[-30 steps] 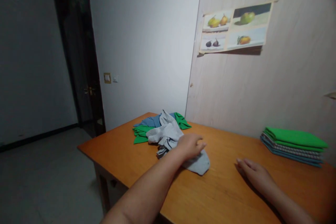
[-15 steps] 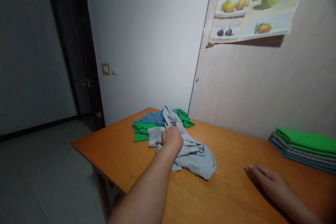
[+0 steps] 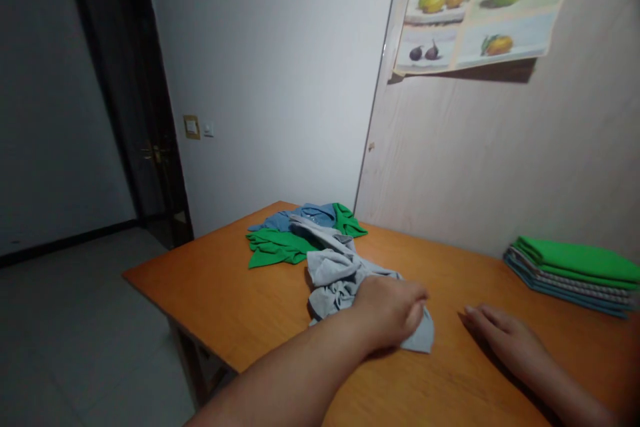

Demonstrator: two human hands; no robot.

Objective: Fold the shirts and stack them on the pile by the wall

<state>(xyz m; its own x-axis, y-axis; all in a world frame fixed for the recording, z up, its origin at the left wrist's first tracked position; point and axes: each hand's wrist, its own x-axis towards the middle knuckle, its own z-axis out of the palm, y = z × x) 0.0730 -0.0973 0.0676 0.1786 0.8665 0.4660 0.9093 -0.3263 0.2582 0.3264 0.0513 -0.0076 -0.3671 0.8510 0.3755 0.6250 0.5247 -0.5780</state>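
Note:
My left hand is closed on a crumpled grey cloth and rests on the orange wooden table. The cloth trails back to a loose pile of green cloth and blue cloth at the table's far left corner. My right hand lies flat on the table to the right, fingers stretched out, holding nothing, a short gap from the grey cloth's edge.
A neat stack of folded cloths, green on top, sits at the table's right by the wall. A fruit poster hangs on the wooden panel. A dark doorway stands at the left beyond the table's edge.
My left hand has dragged the grey cloth out of the pile toward me and to the right. The right hand has stayed flat on the table.

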